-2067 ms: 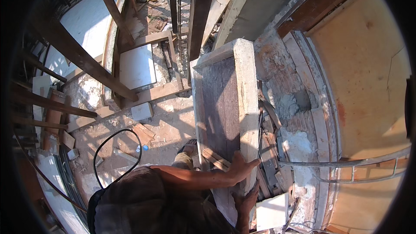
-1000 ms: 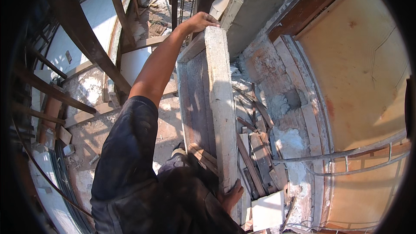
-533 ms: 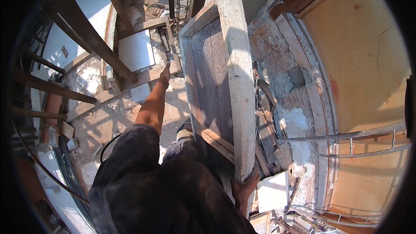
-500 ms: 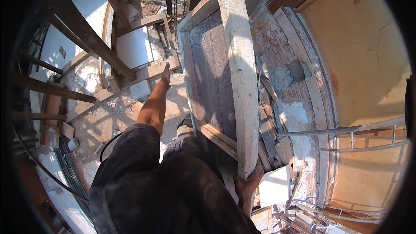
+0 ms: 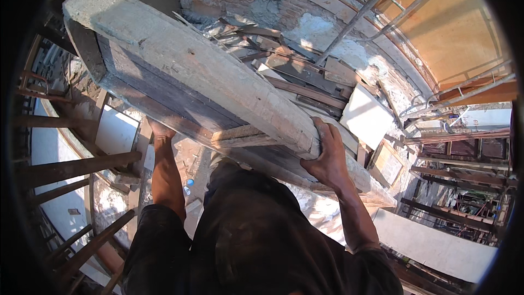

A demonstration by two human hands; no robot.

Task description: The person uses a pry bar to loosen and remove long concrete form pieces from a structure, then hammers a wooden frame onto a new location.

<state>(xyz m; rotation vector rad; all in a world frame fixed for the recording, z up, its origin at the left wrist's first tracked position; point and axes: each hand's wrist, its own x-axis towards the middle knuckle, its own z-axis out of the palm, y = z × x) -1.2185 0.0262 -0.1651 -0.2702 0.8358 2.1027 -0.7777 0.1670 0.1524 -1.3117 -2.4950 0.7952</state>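
A long wooden formwork panel (image 5: 185, 114), shaped like a shallow trough with raised side boards, slants across the front of me from upper left to lower right. Its pale boards are crusted with dried cement, and a short wooden crosspiece (image 5: 243, 136) spans the inside. My right hand (image 5: 327, 155) is wrapped round the near end of the upper side board, thumb underneath. At the lower long edge, my left hand (image 5: 162, 128) grips the panel from below; the fingers are mostly hidden by it.
Broken planks (image 5: 305, 71) are heaped beyond the panel, beside a white board (image 5: 367, 116). A metal ladder (image 5: 376, 8) leans near the orange wall panel (image 5: 458, 27). Dark wooden props (image 5: 87, 168) stand at left. A long pale board (image 5: 436, 243) lies at lower right.
The panel has swung from nearly upright in view to a leftward slant. My left hand, stretched out apart from it before, now grips its lower edge. The right hand still holds it.
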